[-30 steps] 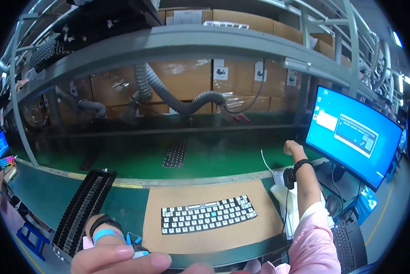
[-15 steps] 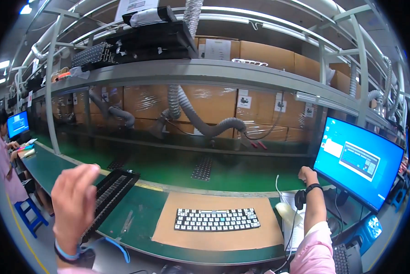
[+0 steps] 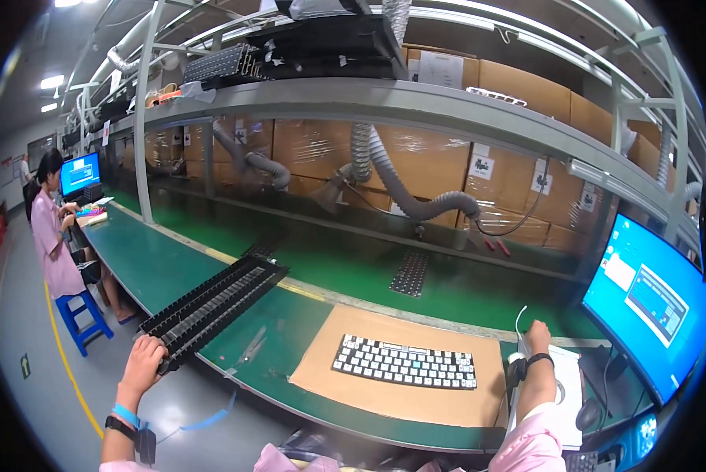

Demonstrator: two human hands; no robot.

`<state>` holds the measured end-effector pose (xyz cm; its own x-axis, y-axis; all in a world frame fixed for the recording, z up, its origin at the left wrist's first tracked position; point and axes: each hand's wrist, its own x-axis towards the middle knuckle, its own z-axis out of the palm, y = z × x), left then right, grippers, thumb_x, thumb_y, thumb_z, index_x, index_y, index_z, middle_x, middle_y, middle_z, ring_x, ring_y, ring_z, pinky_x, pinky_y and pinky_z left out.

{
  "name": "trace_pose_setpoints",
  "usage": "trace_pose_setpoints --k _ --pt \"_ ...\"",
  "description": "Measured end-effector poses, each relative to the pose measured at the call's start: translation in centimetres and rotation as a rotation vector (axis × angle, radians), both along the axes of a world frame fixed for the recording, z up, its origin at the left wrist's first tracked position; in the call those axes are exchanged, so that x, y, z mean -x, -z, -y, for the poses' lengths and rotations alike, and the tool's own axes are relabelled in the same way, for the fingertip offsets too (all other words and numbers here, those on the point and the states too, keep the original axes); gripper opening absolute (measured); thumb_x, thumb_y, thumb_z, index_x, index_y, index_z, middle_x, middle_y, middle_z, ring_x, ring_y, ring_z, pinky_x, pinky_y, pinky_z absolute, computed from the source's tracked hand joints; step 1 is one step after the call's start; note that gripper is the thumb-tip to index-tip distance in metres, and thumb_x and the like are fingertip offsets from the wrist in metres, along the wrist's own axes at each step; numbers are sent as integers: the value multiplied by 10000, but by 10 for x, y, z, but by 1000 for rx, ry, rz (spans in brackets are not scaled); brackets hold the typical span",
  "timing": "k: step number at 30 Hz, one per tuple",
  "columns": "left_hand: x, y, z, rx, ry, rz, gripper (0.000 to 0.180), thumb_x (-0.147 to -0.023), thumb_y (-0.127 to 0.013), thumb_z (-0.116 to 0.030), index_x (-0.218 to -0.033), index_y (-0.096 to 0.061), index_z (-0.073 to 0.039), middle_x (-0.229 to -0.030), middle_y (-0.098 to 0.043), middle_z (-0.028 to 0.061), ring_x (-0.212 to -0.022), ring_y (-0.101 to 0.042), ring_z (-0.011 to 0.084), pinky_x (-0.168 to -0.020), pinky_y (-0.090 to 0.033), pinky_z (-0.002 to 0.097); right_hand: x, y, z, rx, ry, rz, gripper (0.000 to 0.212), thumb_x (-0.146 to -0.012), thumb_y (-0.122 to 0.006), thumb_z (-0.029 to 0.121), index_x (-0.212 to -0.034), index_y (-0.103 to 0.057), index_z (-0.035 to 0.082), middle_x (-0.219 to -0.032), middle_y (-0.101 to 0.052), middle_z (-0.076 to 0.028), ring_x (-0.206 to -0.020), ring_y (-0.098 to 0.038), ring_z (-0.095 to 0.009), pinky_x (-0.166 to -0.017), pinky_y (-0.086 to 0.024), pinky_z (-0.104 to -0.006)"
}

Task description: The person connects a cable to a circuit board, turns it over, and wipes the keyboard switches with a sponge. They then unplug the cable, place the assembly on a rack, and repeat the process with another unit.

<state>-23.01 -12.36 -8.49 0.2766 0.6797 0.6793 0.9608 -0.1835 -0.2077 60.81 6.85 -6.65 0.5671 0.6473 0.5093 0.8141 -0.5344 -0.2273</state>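
Observation:
My left hand [image 3: 143, 363] is closed round the near end of a long black slotted tray [image 3: 219, 305], which lies slantwise across the left part of the bench. My right hand [image 3: 538, 338] is closed above white papers [image 3: 567, 393] beside the monitor; what its fingers hold, if anything, cannot be made out. A white cable [image 3: 518, 318] runs close by that hand. Between my hands, a compact keyboard [image 3: 406, 363] with white keycaps and one teal key lies on a sheet of brown cardboard [image 3: 321, 363], apart from both hands.
A lit monitor [image 3: 644, 303] stands at the right, with a dark mouse [image 3: 589, 413] below it. Behind the bench, a perforated dark strip [image 3: 409, 273] lies on the green surface. A grey shelf [image 3: 329, 106] spans overhead. At the far left, a co-worker [image 3: 54, 220] sits on a blue stool [image 3: 83, 322].
The view has turned left. My left hand has come down from the air onto the tray's near end. My right hand has moved nearer over the papers; the pale yellowish item there no longer shows.

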Motion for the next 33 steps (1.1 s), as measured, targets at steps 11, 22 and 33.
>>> trace_pose_setpoints --k 11,22,33 --pt "-89 -93 25 -137 41 470 370 -491 -718 -35 -766 -469 -37 -780 -497 90 -753 -526 268 -694 -424 316 1 2 -14 11 14 13 216 -732 -547 80 -946 -576 73 -1052 -509 -145 -1009 -491 -312 -823 -432 -419" --pt "-48 -155 177 -1245 -25 314 353 -667 -683 -57 -978 -528 2 -953 -535 99 -839 -523 198 -748 -434 300 -5 0 -19 14 42 -11 236 -739 -530 81 -969 -567 42 -1080 -493 -152 -1033 -467 -312 -843 -418 -428" --pt "-16 -393 99 -1320 192 229 291 -712 -714 -97 -954 -598 14 -856 -604 7 -761 -546 80 -709 -433 199 -3 -5 -13 9 50 -57 220 -727 -537 64 -942 -577 38 -1123 -483 -158 -1058 -452 -310 -851 -413 -406"
